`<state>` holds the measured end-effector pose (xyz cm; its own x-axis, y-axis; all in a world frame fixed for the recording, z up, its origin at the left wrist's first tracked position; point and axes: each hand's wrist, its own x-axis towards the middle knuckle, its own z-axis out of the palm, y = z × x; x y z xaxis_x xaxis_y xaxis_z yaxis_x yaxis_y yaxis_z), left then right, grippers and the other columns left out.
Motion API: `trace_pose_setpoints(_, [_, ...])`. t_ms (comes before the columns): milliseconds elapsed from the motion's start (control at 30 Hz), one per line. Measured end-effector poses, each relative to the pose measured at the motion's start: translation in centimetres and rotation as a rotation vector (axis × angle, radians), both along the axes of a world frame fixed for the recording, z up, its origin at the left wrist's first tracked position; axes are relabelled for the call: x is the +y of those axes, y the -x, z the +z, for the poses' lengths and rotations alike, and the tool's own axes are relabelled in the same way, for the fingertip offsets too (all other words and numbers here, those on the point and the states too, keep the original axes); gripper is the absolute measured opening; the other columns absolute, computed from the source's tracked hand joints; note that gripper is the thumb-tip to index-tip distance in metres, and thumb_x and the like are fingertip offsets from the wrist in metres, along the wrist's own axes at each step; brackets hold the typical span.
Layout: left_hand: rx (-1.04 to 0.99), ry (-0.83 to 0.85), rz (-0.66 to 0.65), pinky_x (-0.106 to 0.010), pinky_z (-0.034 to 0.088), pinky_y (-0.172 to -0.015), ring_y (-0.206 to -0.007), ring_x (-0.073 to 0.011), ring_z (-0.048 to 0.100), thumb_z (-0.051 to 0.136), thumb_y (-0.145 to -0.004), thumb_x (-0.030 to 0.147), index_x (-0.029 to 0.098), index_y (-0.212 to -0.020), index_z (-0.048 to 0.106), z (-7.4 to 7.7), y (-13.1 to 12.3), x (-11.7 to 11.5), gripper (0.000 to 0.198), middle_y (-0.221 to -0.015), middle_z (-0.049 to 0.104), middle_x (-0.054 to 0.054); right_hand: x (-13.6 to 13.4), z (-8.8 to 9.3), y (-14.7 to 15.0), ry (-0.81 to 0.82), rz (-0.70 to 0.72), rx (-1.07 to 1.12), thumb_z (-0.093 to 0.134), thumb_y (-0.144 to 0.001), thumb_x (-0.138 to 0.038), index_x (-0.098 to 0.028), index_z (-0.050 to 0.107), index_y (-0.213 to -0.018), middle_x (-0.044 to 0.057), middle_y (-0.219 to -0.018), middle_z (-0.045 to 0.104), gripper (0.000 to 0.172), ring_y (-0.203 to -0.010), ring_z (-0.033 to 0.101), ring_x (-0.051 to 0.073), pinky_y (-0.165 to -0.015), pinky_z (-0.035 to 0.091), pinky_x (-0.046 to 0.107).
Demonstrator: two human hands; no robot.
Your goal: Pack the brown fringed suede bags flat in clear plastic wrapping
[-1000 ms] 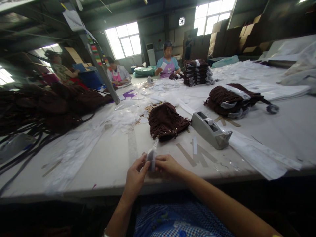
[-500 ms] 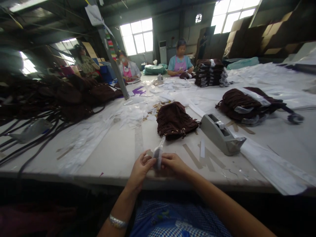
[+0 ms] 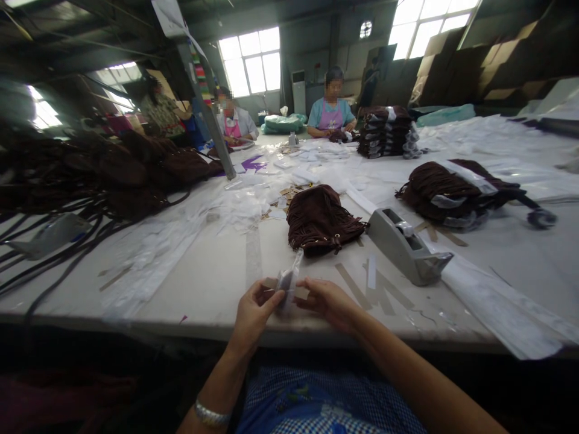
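Close to the front edge of the table, my left hand is closed, pinching a small dark bundle wrapped in clear plastic. A pale card-like piece shows beside its fingers. My right hand is at the bundle's right side, thumb and fingertips parted; whether they touch the plastic is unclear. A narrow clear strip runs up from the bundle toward a dark brown fringed bag. That bag lies just beyond my hands.
Right of the bag stands a grey tape dispenser. Cardboard strips and a long white plastic sheet lie nearby. Another fringed bag and a bag stack are farther right. Brown bags pile left; co-workers sit across.
My right fingers have parted and drawn slightly right from the wrapped bundle. My left hand still pinches it, tilted a little differently. The bag and tape dispenser stay put.
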<state>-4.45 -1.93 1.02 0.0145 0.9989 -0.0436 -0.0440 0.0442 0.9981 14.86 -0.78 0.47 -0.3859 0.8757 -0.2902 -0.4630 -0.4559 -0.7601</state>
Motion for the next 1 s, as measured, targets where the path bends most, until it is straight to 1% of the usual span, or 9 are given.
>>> trace_pose_setpoints(67, [0.015,-0.002,0.012,-0.027,0.053,-0.083,-0.096,-0.0208,0.068,0.079,-0.072,0.035,0.016,-0.103,0.065,-0.1,0.1,0.1,0.038,-0.096,0.072,-0.005,-0.4,-0.1,0.1,0.074,0.008,0.070,0.078,-0.076,-0.033,-0.015,0.072,-0.096,0.005,-0.088,0.070,0.028,-0.085,0.069,0.017,-0.092,0.051,0.034])
trace_pose_setpoints(133, [0.016,0.002,0.018,-0.028,0.053,-0.083,-0.095,-0.0209,0.068,0.079,-0.072,0.035,0.016,-0.103,0.064,0.0,0.1,0.1,0.040,-0.097,0.073,-0.005,-0.7,-0.3,0.4,0.096,0.033,0.091,0.083,-0.069,-0.027,-0.015,0.072,-0.098,0.006,-0.095,0.071,0.033,-0.084,0.068,0.014,-0.088,0.051,0.027])
trace_pose_setpoints(200, [0.010,0.012,0.015,-0.029,0.053,-0.084,-0.095,-0.0212,0.069,0.080,-0.071,0.035,0.016,-0.103,0.064,0.1,0.1,0.0,0.041,-0.097,0.073,-0.006,-0.9,-0.5,0.8,0.084,0.037,0.078,0.086,-0.065,-0.026,-0.014,0.072,-0.099,0.006,-0.095,0.071,0.039,-0.077,0.065,0.010,-0.080,0.051,0.021])
trace_pose_setpoints(367, [0.035,-0.001,0.003,-0.029,0.054,-0.085,-0.093,-0.0205,0.070,0.079,-0.072,0.033,0.016,-0.101,0.065,0.3,0.1,-0.4,0.037,-0.096,0.074,-0.006,-1.2,-0.4,2.2,0.037,-0.073,-0.018,0.090,-0.059,-0.034,-0.013,0.072,-0.090,0.001,-0.077,0.067,0.042,-0.065,0.059,0.007,-0.064,0.048,0.018])
trace_pose_setpoints(533, [0.093,-0.035,0.025,-0.030,0.055,-0.086,-0.092,-0.0210,0.071,0.077,-0.073,0.031,0.015,-0.102,0.066,-0.1,0.2,-0.7,0.034,-0.096,0.075,-0.006,-1.4,-0.1,3.3,-0.029,-0.092,-0.174,0.087,-0.060,-0.045,-0.015,0.073,-0.094,0.000,-0.076,0.066,0.048,-0.055,0.052,0.006,-0.052,0.040,0.018])
trace_pose_setpoints(700, [0.175,-0.075,0.071,-0.030,0.054,-0.089,-0.094,-0.0210,0.071,0.074,-0.076,0.031,0.016,-0.099,0.069,-0.3,0.1,-0.9,0.028,-0.098,0.075,-0.007,-1.5,-0.2,4.3,-0.220,-0.168,-0.305,0.080,-0.067,-0.051,-0.016,0.073,-0.091,0.001,-0.075,0.066,0.043,-0.061,0.057,0.011,-0.059,0.045,0.022])
trace_pose_setpoints(833, [0.222,-0.096,0.069,-0.029,0.055,-0.088,-0.094,-0.0211,0.071,0.071,-0.079,0.030,0.016,-0.102,0.070,0.2,0.3,-1.5,0.028,-0.100,0.075,-0.007,-1.7,-0.8,4.8,-0.214,-0.215,-0.319,0.077,-0.071,-0.053,-0.016,0.069,-0.096,0.002,-0.077,0.066,0.045,-0.064,0.060,0.015,-0.058,0.046,0.023])
trace_pose_setpoints(933, [0.233,-0.097,0.014,-0.029,0.055,-0.088,-0.096,-0.0213,0.071,0.067,-0.081,0.031,0.015,-0.105,0.069,0.9,0.7,-1.8,0.029,-0.102,0.075,-0.007,-1.7,-0.9,5.0,-0.213,-0.230,-0.303,0.077,-0.070,-0.053,-0.015,0.067,-0.092,0.002,-0.077,0.065,0.045,-0.065,0.060,0.015,-0.059,0.047,0.024])
trace_pose_setpoints(1000, [0.256,-0.095,0.009,-0.029,0.055,-0.087,-0.094,-0.0211,0.071,0.066,-0.082,0.033,0.014,-0.102,0.070,1.1,0.9,-1.7,0.028,-0.100,0.076,-0.007,-1.7,-0.9,5.2,-0.237,-0.249,-0.314,0.078,-0.069,-0.052,-0.016,0.066,-0.088,0.001,-0.074,0.063,0.043,-0.064,0.059,0.014,-0.060,0.047,0.024])
